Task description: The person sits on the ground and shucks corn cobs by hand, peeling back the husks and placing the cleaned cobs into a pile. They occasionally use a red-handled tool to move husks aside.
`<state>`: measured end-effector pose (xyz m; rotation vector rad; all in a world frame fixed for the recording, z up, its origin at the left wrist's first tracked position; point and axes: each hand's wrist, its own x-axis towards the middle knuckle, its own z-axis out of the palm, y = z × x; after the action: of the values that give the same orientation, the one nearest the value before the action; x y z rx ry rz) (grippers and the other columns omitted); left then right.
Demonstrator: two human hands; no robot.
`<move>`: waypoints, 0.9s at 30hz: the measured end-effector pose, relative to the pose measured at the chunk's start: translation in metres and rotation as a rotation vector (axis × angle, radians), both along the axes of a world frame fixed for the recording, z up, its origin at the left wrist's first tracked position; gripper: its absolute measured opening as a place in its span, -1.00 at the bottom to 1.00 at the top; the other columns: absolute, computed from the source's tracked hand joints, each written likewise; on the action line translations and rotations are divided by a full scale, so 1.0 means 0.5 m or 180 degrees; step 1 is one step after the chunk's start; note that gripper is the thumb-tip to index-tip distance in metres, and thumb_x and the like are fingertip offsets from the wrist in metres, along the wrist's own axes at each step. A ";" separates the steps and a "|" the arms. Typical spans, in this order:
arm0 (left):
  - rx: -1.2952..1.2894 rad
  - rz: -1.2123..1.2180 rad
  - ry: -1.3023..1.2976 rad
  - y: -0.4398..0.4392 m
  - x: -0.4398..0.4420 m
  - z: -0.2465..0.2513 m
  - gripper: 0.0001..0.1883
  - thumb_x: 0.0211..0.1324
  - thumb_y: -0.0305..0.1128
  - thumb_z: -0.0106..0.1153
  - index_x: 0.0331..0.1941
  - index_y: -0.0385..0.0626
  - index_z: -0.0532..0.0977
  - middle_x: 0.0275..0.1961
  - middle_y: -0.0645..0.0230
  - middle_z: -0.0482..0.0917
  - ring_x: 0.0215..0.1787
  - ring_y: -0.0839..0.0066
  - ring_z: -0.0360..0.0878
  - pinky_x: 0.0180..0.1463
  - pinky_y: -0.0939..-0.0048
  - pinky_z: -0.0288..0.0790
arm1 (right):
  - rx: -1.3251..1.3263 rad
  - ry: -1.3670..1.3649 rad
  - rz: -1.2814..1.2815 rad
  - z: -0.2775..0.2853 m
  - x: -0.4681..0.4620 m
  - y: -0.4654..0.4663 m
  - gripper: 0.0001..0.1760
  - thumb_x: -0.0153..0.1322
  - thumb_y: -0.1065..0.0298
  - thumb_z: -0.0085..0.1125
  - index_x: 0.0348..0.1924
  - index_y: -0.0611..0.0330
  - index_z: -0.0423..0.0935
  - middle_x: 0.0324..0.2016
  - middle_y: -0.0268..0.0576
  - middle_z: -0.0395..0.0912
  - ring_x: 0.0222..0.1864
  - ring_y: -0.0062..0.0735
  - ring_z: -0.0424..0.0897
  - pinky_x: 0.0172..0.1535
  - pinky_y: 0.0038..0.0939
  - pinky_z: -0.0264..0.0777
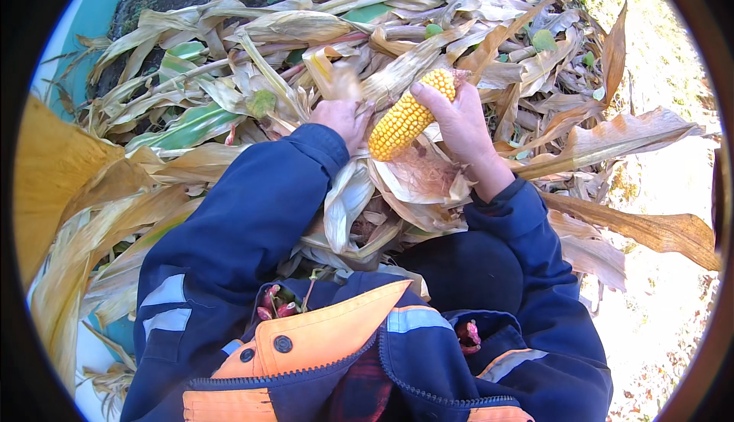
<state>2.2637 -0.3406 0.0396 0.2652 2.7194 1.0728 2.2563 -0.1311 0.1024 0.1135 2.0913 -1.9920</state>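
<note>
My right hand [461, 127] grips an ear of yellow corn [404, 121], thumb on the kernels near its upper end. Bare kernels cover the ear, with its lower left end pointing to my left hand. My left hand [342, 122] is closed around dry husk or stalk beside the ear; its fingers are partly hidden, and a blurred piece of husk stands above it. Opened pale husks [421, 184] with reddish corn silk [424, 164] hang just below the ear.
Dry corn stalks and leaves [298, 26] lie heaped all around. A yellow object [57, 175] stands at the left, near a teal and white surface [86, 32]. Sunlit ground [659, 307] lies at the right. Reddish pods or buds [278, 304] poke from a jacket pocket.
</note>
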 end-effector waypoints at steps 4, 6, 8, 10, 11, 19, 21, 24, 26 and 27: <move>0.0232 -0.0369 -0.1277 -0.009 0.025 0.012 -0.28 0.37 0.29 -0.11 -0.09 -0.26 0.61 -0.27 -0.10 0.67 -0.10 -0.09 0.64 0.07 0.04 0.44 | -0.0351 -0.0297 -0.0443 -0.074 -0.001 -0.008 -0.59 0.46 0.12 0.32 -0.11 0.36 0.54 -0.31 -0.24 0.65 -0.31 -0.56 0.61 -0.18 -0.48 0.51; -0.0185 -0.0834 -0.0652 0.008 0.056 0.026 -0.26 0.25 0.35 -0.01 -0.07 -0.23 0.61 -0.27 -0.07 0.68 -0.10 -0.05 0.65 0.06 0.06 0.45 | -0.0477 -0.0215 -0.0580 -0.115 -0.003 -0.005 -0.49 0.50 0.04 0.29 0.02 0.35 0.45 -0.27 -0.26 0.60 -0.25 -0.57 0.59 -0.13 -0.48 0.50; -0.0378 -0.1136 -0.0503 0.002 0.064 0.026 -0.30 0.04 0.30 0.24 -0.06 -0.16 0.62 -0.28 0.00 0.69 -0.13 0.02 0.68 0.04 0.11 0.49 | -0.0666 -0.0117 -0.0327 -0.073 0.024 -0.064 -0.31 0.45 0.04 0.36 0.19 0.33 0.26 -0.11 -0.21 0.49 -0.10 -0.51 0.53 -0.01 -0.44 0.47; -0.0096 -0.0558 -0.1369 0.008 0.066 0.045 -0.47 0.00 0.08 0.32 -0.12 -0.13 0.65 -0.27 -0.02 0.70 -0.18 0.02 0.70 -0.01 0.11 0.55 | -0.0490 0.0105 -0.0096 -0.087 0.049 -0.103 -0.16 0.38 0.11 0.47 0.26 0.31 0.13 -0.02 -0.16 0.43 -0.02 -0.42 0.48 0.07 -0.36 0.44; -0.0189 -0.0431 -0.1469 0.008 0.067 0.050 -0.48 -0.03 0.06 0.33 -0.14 -0.13 0.66 -0.25 -0.05 0.70 -0.17 0.00 0.71 -0.01 0.10 0.57 | -0.0334 0.0208 -0.0095 -0.092 0.044 -0.110 -0.15 0.34 0.25 0.49 0.27 0.32 0.11 -0.06 -0.17 0.43 -0.04 -0.40 0.50 0.06 -0.31 0.46; -0.0611 -0.1131 -0.0603 0.029 0.089 0.071 -0.67 0.20 -0.14 0.11 -0.22 -0.19 0.62 -0.32 -0.04 0.67 -0.25 0.01 0.70 -0.11 0.02 0.57 | 0.2145 -0.0465 0.2854 -0.045 -0.113 -0.161 -0.28 0.16 0.04 0.39 -0.07 0.59 0.51 -0.19 0.22 0.66 -0.12 0.04 0.67 -0.01 -0.23 0.52; -0.0318 -0.1115 -0.0384 0.011 0.093 0.047 -0.65 0.20 -0.12 0.12 -0.19 -0.20 0.61 -0.28 -0.04 0.67 -0.22 -0.01 0.69 -0.07 0.02 0.56 | 0.2073 -0.0655 0.2946 -0.039 -0.178 -0.157 -0.35 0.17 0.06 0.41 -0.13 0.52 0.55 -0.22 0.15 0.68 -0.17 -0.09 0.71 -0.10 -0.27 0.58; -0.0147 -0.1062 -0.0651 0.000 0.090 0.055 -0.62 0.22 -0.10 0.12 -0.15 -0.21 0.58 -0.24 -0.05 0.65 -0.18 -0.05 0.66 -0.06 0.00 0.53 | 0.0679 -0.0865 0.1317 -0.028 -0.373 -0.120 -0.40 0.39 -0.06 0.27 0.05 0.30 0.50 -0.22 -0.08 0.66 -0.18 -0.43 0.70 -0.15 -0.40 0.66; 0.0030 -0.1103 -0.0548 -0.001 0.086 0.056 -0.58 0.25 -0.02 0.12 -0.13 -0.20 0.57 -0.24 -0.05 0.64 -0.16 -0.08 0.64 -0.09 0.02 0.51 | 0.0044 0.0131 0.0170 -0.074 -0.479 -0.074 -0.37 0.45 -0.08 0.18 0.11 0.34 0.47 -0.15 0.00 0.67 -0.09 -0.26 0.70 -0.05 -0.28 0.64; 0.0201 -0.1065 -0.0624 -0.004 0.078 0.056 -0.53 0.24 0.04 0.12 -0.11 -0.19 0.57 -0.22 -0.05 0.65 -0.14 -0.06 0.64 -0.06 0.02 0.50 | -0.0303 0.0654 -0.0388 -0.100 -0.508 -0.058 -0.35 0.47 -0.09 0.14 0.14 0.36 0.46 -0.12 0.04 0.67 -0.05 -0.17 0.70 0.00 -0.22 0.62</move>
<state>2.3025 -0.3424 0.0677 0.5698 2.3640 1.0275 2.0025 -0.1602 0.0526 0.0194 2.1523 -2.2580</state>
